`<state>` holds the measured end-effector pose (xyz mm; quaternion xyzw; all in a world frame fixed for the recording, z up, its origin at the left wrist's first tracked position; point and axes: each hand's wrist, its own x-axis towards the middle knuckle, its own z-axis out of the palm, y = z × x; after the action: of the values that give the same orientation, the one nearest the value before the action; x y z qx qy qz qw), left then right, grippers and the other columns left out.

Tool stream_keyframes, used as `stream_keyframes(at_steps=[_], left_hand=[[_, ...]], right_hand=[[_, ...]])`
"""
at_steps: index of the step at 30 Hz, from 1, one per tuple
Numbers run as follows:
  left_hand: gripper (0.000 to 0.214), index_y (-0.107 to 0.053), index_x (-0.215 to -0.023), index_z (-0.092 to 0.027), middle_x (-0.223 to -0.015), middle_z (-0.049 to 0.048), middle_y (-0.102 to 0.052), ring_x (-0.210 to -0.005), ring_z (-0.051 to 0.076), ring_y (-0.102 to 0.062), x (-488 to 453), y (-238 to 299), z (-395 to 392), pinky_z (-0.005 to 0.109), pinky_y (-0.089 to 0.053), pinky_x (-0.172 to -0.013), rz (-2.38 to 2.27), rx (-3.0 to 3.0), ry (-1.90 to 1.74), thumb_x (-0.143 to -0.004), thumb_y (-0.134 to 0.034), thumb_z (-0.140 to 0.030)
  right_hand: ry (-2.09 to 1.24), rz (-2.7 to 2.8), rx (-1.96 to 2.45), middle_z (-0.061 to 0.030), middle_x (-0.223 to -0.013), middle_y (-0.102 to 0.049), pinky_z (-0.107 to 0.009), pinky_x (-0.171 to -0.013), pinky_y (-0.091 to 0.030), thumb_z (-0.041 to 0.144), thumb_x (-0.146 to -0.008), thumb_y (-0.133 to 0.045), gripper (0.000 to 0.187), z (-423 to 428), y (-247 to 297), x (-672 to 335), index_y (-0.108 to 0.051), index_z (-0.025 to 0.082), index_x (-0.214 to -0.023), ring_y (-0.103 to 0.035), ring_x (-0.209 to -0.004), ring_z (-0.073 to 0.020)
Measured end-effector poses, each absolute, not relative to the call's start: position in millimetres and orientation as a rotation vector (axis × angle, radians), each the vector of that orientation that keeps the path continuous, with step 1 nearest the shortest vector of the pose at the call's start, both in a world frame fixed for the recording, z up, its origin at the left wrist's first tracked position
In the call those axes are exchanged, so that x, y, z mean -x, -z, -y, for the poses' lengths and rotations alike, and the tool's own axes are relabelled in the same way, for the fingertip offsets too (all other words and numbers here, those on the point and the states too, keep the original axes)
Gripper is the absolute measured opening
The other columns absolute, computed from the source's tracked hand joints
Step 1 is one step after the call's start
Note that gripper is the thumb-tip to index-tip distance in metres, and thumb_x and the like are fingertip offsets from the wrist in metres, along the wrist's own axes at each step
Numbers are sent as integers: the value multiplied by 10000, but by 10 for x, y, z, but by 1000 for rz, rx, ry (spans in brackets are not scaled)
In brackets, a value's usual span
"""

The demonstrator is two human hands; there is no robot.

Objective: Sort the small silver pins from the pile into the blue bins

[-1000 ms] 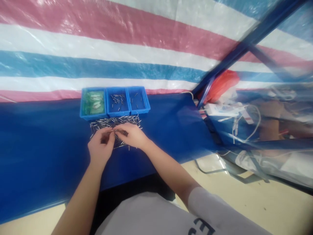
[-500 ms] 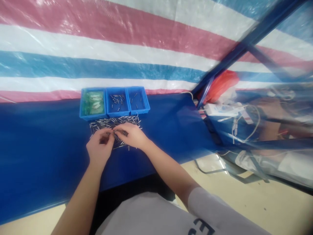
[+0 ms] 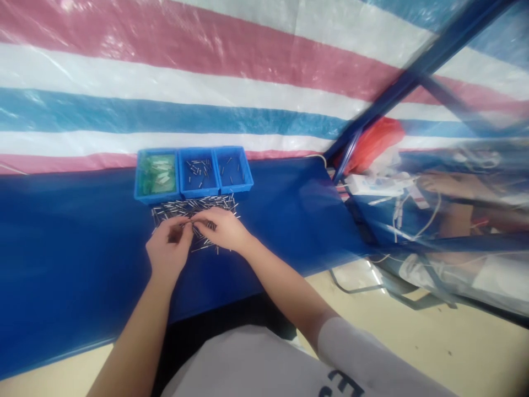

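My left hand (image 3: 170,242) and my right hand (image 3: 221,227) meet fingertip to fingertip over a pile of thin metal pins (image 3: 215,205). Both are pinched closed. What sits between the fingertips is too small and too hidden to make out. The pile spreads on the blue table, partly covered by my hands. Just behind it, three blue bins stand side by side. The left bin (image 3: 136,179) holds green and clear small bags, the middle bin (image 3: 199,193) several dark metal pins, and the right bin (image 3: 249,182) a few loose pins.
The blue tabletop (image 3: 82,264) runs to both sides of the pile. Behind it hangs a striped plastic sheet (image 3: 173,82). On the right are a blue metal frame (image 3: 397,88), a red bag (image 3: 378,144), white cables, and another person's blurred arm (image 3: 458,184).
My hands stay in the same place, with barely any shift at the fingertips. At the right, the other person's blurred arm has moved.
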<state>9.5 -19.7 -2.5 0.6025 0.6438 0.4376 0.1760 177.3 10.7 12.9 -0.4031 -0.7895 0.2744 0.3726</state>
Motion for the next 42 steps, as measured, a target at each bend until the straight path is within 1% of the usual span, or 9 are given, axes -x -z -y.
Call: stream_keyframes(at_steps=[8, 24, 42], left_hand=[[273, -690, -1038, -217, -907, 14, -719, -741, 132, -675, -98, 23, 202, 280, -544, -749, -1789, -1676, -1247, -849, -643, -409], [272, -684, -1055, -223, -903, 18, -721, -781, 144, -684, -88, 38, 212, 283, -538, -759, -1802, -1682, -1208, -871, -617, -412], [268, -681, -1057, -227, -837, 3, -720, -724, 132, -685, -86, 29, 208, 278, -540, -750, -1780, -1659, -1212, -878, -603, -410]], right_hand=[[-695, 2034, 1024, -34, -913, -724, -281, -862, -506, 205, -939, -563, 160, -105, -143, -1764, -693, 176, -1027, -647, -873, -148], [-722, 2073, 1052, -36, -942, -725, -292, -879, -505, 200, -943, -556, 167, -113, -121, -1758, -692, 195, -1038, -651, -907, -152], [-712, 2073, 1027, -37, -906, -721, -274, -847, -508, 206, -941, -561, 160, -109, -124, -1752, -694, 183, -1026, -644, -870, -150]])
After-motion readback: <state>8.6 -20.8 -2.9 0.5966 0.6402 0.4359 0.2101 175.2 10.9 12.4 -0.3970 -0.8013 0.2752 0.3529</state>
